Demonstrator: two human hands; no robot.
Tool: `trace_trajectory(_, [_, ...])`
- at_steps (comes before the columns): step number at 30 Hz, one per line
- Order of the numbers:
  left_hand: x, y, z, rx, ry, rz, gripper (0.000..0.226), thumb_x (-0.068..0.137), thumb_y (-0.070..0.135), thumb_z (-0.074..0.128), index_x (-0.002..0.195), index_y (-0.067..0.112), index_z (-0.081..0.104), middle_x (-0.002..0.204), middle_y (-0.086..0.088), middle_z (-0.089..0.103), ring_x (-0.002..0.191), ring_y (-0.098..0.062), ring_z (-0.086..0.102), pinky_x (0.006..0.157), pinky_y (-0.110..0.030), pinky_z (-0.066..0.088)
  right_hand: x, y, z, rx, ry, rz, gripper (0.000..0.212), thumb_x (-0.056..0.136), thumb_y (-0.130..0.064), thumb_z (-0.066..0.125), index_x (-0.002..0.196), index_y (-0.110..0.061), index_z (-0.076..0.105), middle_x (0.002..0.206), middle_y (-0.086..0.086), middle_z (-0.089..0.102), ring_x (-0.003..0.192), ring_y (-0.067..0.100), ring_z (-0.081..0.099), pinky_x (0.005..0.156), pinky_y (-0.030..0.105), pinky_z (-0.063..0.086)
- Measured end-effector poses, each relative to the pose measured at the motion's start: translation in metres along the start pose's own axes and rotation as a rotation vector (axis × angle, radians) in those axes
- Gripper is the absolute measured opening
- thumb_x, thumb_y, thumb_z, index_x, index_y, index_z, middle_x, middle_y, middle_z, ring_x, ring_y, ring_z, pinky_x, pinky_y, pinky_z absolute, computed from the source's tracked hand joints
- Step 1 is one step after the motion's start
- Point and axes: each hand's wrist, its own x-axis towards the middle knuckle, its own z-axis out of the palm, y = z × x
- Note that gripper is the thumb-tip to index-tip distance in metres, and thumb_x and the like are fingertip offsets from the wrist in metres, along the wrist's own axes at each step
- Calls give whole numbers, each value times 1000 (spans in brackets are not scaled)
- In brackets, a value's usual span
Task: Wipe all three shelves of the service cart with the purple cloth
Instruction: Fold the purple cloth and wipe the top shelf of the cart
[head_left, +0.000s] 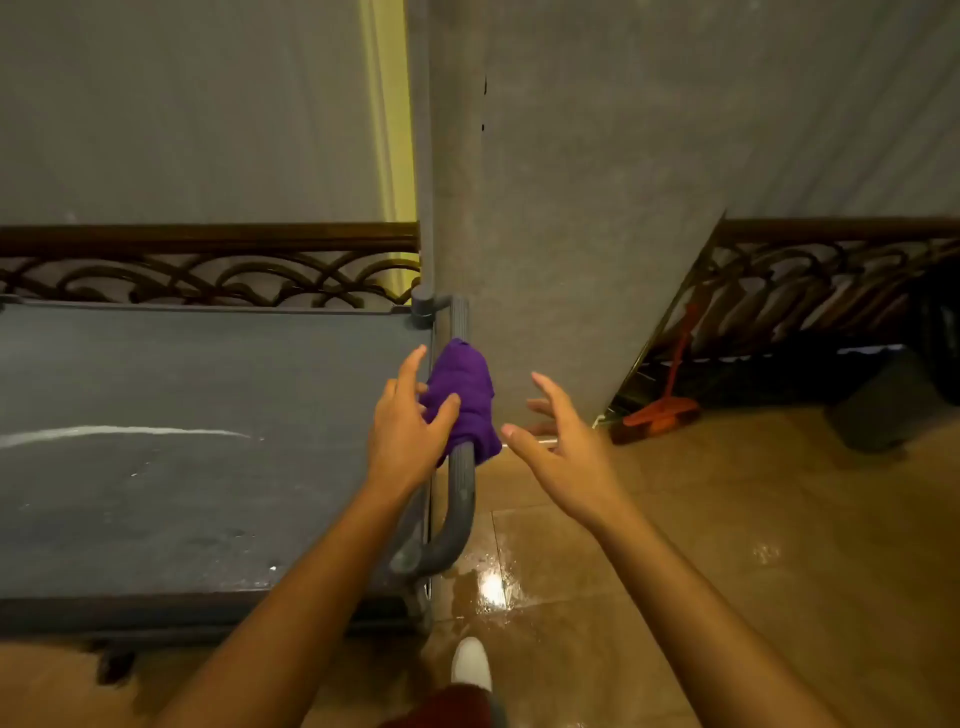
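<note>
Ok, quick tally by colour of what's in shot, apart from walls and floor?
Purple: 1, cloth
Grey: 2, cart, bin
Orange: 1, broom
White: 1, shoe
Brown: 2, railings
Total: 7

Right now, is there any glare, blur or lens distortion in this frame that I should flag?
Head view: bright glare on the wet floor; dim, warm light; wide-angle bending of the railing; hands and purple cloth slightly soft.
</note>
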Motion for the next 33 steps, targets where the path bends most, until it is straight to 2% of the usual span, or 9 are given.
trace_trajectory(2, [16, 3, 17, 108, 14, -55, 72, 84, 54, 65, 145, 26, 39, 131, -8, 53, 115, -25, 56, 91, -46, 55, 23, 7, -8, -13, -45, 31, 74, 91, -48, 65, 154, -42, 26, 148, -9, 47, 118, 4, 51, 80, 17, 43])
trace_trajectory(5, [21, 6, 38, 246, 34, -137, 70, 80, 60, 66, 137, 23, 48, 133, -7, 50, 122, -25, 48, 95, -39, 48, 61, 22, -20, -96, -123, -31, 68, 91, -40, 67, 151, -39, 35, 148, -9, 48, 124, 7, 52, 85, 20, 45])
trace_trajectory(10, [19, 8, 66, 402, 85, -245, 88, 71, 73, 65, 141, 26, 40, 139, -4, 45, 124, -25, 48, 98, -45, 49, 124, 26, -24, -183, -255, -170, 60, 88, -29, 69, 144, -27, 48, 141, -3, 55, 123, 11, 55, 95, 31, 52])
trace_trajectory(13, [26, 6, 89, 475, 125, -404, 99, 68, 76, 65, 146, 26, 30, 144, -7, 46, 128, -29, 48, 100, -48, 48, 160, 36, -20, -79, -403, -212, 60, 87, -26, 72, 143, -27, 50, 136, -11, 57, 117, 4, 56, 91, 24, 52])
trace_trajectory(18, [30, 13, 100, 456, 219, -523, 81, 81, 54, 70, 147, 24, 35, 135, -10, 56, 121, -31, 55, 97, -43, 47, 207, 46, -16, 38, -601, -263, 54, 87, -17, 75, 137, -22, 55, 125, -7, 64, 107, 1, 62, 88, 19, 53])
trace_trajectory(22, [25, 20, 101, 412, 345, -529, 59, 79, 48, 69, 131, 24, 56, 116, -11, 61, 108, -31, 55, 91, -39, 44, 240, 44, -32, 129, -746, -298, 41, 89, -12, 72, 127, -21, 61, 103, -4, 73, 93, 7, 69, 86, 27, 57])
trace_trajectory(25, [20, 34, 95, 344, 496, -512, 39, 81, 29, 65, 118, 18, 66, 110, -11, 68, 102, -34, 61, 88, -34, 43, 262, 38, -38, 173, -801, -297, 34, 90, -14, 69, 123, -21, 62, 98, 2, 74, 92, 14, 72, 89, 38, 59])
trace_trajectory(30, [-3, 78, 65, 159, 605, -455, 30, 80, 14, 71, 109, 24, 69, 106, 5, 72, 102, -21, 66, 92, -43, 53, 259, 4, -31, 270, -966, -366, 49, 88, -23, 75, 134, -21, 57, 128, -2, 65, 118, 6, 61, 99, 29, 54])
trace_trajectory(33, [-32, 114, 46, -68, 678, -376, 34, 81, 3, 74, 113, 10, 64, 103, -5, 73, 95, -16, 70, 88, -35, 57, 238, -27, -19, 352, -1286, -338, 69, 80, -45, 76, 141, -25, 51, 141, -2, 59, 130, 10, 57, 109, 35, 48])
